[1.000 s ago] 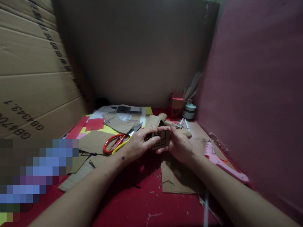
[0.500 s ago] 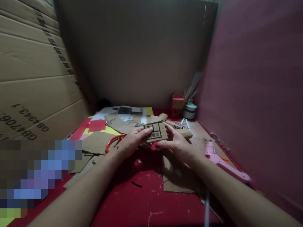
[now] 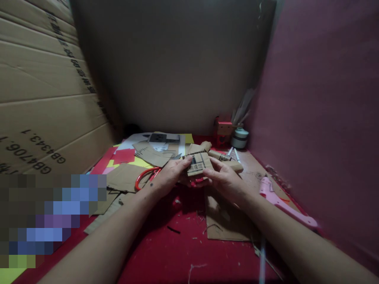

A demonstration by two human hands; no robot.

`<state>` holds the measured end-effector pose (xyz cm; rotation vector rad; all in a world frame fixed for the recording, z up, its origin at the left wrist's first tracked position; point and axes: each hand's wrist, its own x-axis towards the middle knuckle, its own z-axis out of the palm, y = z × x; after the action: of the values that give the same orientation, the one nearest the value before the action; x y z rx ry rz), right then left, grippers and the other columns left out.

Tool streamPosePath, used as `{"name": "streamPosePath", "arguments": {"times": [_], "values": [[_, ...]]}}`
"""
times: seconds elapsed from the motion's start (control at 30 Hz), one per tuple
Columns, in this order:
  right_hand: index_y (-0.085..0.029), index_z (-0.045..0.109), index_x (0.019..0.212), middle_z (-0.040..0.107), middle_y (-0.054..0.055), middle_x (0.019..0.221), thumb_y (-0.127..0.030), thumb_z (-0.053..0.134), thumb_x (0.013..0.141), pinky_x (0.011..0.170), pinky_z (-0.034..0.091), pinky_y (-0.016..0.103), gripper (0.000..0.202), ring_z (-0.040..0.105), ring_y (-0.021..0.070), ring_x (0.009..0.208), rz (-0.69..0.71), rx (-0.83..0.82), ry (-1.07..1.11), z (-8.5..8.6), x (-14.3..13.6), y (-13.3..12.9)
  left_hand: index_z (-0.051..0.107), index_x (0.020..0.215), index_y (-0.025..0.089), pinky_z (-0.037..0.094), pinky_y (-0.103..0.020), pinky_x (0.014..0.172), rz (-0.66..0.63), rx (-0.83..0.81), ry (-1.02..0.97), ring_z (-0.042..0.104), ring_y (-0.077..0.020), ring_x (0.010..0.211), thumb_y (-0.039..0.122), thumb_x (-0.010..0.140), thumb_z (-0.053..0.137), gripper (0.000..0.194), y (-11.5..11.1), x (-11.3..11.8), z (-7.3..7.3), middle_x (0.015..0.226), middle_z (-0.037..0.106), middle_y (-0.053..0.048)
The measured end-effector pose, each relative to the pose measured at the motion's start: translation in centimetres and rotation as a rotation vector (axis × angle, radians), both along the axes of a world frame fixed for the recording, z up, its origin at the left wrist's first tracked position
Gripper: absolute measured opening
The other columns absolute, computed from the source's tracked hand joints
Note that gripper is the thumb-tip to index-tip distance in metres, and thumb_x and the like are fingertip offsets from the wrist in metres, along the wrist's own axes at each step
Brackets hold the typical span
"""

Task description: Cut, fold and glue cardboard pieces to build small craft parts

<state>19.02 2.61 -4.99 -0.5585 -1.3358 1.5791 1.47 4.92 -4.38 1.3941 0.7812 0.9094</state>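
Between both hands, above the red tabletop, is a small cardboard piece (image 3: 199,162) with black printed lines and characters. My left hand (image 3: 175,170) grips its left side, thumb on the printed face. My right hand (image 3: 223,177) holds the right side, its thumb on the lower right corner. Fingers beneath the piece are mostly hidden, and a bit of red shows under it. Just left of my left hand lie scissors (image 3: 145,177) with red handles, partly covered by that hand. Behind the hands are rolled cardboard pieces (image 3: 231,166).
A pink glue gun (image 3: 287,207) lies at right, near a clear glue stick (image 3: 262,260). Flat cardboard (image 3: 227,225) is under my right forearm. Cut cardboard (image 3: 127,177) and coloured paper (image 3: 124,156) spread at left. A red box figure (image 3: 224,132) and pale green jar (image 3: 239,138) stand behind.
My right thumb has moved from below the cardboard piece up onto its printed face, and the piece has tilted slightly. The whole view has shifted a little.
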Motion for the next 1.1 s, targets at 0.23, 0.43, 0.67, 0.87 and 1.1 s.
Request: {"name": "streamPosePath", "arguments": {"times": [0.23, 0.43, 0.67, 0.87, 1.1], "values": [[-0.018, 0.057, 0.109, 0.063, 0.010, 0.100, -0.028, 0.060, 0.076, 0.069, 0.051, 0.038, 0.034, 0.059, 0.0247, 0.091, 0.001, -0.063, 0.081, -0.1, 0.3, 0.9, 0.063, 0.104, 0.013, 0.048, -0.030, 0.057, -0.085, 0.023, -0.121, 0.060, -0.0173, 0.064, 0.059, 0.086, 0.033, 0.058, 0.3, 0.0, -0.2, 0.086, 0.067, -0.013], [-0.019, 0.059, 0.101, 0.063, 0.008, 0.094, -0.028, 0.065, 0.074, 0.066, 0.050, 0.034, 0.029, 0.060, 0.0202, 0.082, -0.077, -0.100, 0.087, -0.3, 0.1, 1.0, 0.065, 0.096, 0.015, 0.046, -0.028, 0.059, -0.062, -0.032, -0.172, 0.058, -0.0140, 0.064, 0.044, 0.081, 0.056, 0.035, -0.1, 0.2, -0.1, 0.081, 0.066, -0.008], [-0.019, 0.055, 0.081, 0.057, 0.002, 0.080, -0.026, 0.070, 0.071, 0.063, 0.046, 0.030, 0.019, 0.056, 0.0132, 0.068, -0.197, -0.147, 0.097, -1.1, -0.1, 1.0, 0.062, 0.100, 0.016, 0.039, -0.021, 0.046, -0.047, -0.156, -0.195, 0.056, -0.0113, 0.057, 0.033, 0.074, 0.067, 0.032, -0.1, -0.2, 0.0, 0.081, 0.064, -0.006], [-0.019, 0.051, 0.075, 0.057, 0.001, 0.078, -0.018, 0.072, 0.066, 0.063, 0.044, 0.027, 0.023, 0.056, 0.0132, 0.071, -0.105, -0.146, 0.097, -1.3, -0.2, 0.8, 0.062, 0.095, 0.012, 0.043, -0.024, 0.047, -0.190, -0.165, -0.062, 0.057, -0.0142, 0.062, 0.041, 0.082, 0.055, 0.032, -0.4, -0.6, 0.1, 0.083, 0.063, -0.011], [-0.020, 0.052, 0.078, 0.059, -0.001, 0.079, -0.015, 0.073, 0.063, 0.066, 0.044, 0.028, 0.026, 0.057, 0.0139, 0.072, 0.043, -0.175, 0.255, -1.2, -0.2, 0.7, 0.059, 0.097, 0.015, 0.047, -0.022, 0.057, -0.094, -0.216, -0.148, 0.058, -0.0114, 0.066, 0.025, 0.076, 0.067, 0.024, 0.2, -1.1, -0.2, 0.084, 0.061, -0.006]]}}
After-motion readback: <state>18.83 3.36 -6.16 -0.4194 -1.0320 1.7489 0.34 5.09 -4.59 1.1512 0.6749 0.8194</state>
